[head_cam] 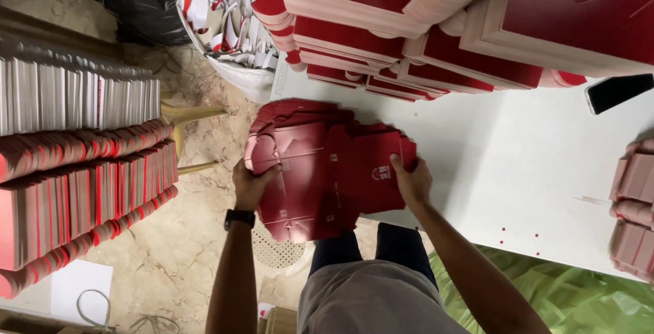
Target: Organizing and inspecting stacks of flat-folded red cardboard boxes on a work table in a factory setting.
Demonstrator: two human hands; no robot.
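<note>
1. Head view: the left hand (251,183) and the right hand (411,180) both hold a bundle of flat red box blanks (320,170) at frame centre, half over the white table (518,170) edge and half over the floor (184,238).
2. Left hand is closed on the bundle's left edge, thumb on top; right hand clamps the right edge. The blanks look fanned and uneven, so I judge loose sheets could slide out and drop to the floor below.
3. The tabs and flaps along the left edge look thin; a hard squeeze there could crease them.
4. Folded red boxes (436,27) are stacked high across the upper frame, just beyond the bundle. A push forward could knock that stack.
5. A phone (618,92) lies at upper right on the table, well apart, so little risk there.
6. Stacked blanks (82,170) at left stand on edge near the left elbow; a swing that way could tip them.
</note>
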